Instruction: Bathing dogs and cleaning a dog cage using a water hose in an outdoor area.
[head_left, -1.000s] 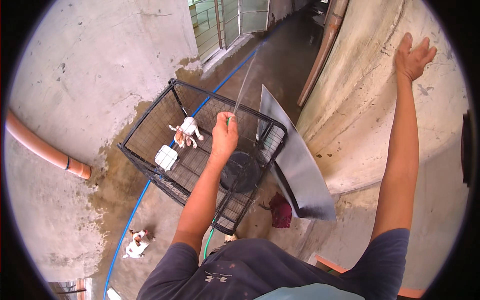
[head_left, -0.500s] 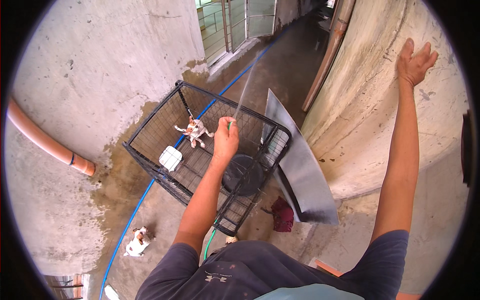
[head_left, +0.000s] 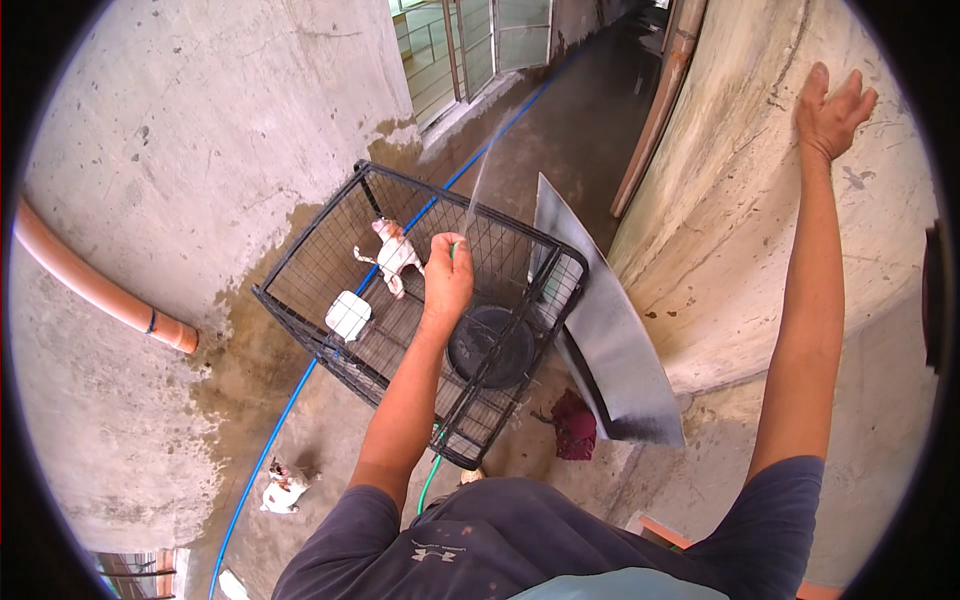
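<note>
My left hand [head_left: 448, 285] is closed around the end of a green hose [head_left: 454, 249], and a thin jet of water shoots from it toward the far passage. Below that hand stands a black wire cage [head_left: 362, 170] with an open top. Inside it are a white-and-brown puppy [head_left: 398, 256], a white square container [head_left: 348, 316] and a round black basin [head_left: 490, 345]. My forearm covers part of the cage. Out to the far right, my right hand [head_left: 830, 120] rests with spread fingers against the concrete wall [head_left: 730, 230], holding nothing.
A second puppy [head_left: 285, 490] sits on the wet floor at lower left, near a long blue hose [head_left: 283, 415]. A bent metal sheet [head_left: 635, 370] leans right of the cage, beside a maroon cloth [head_left: 575, 428]. An orange pipe [head_left: 95, 285] juts from the left wall.
The caged puppy has turned and stretches up toward the far side of the cage. Outside, the other puppy has lowered or turned its head. Both my hands stay nearly in place.
</note>
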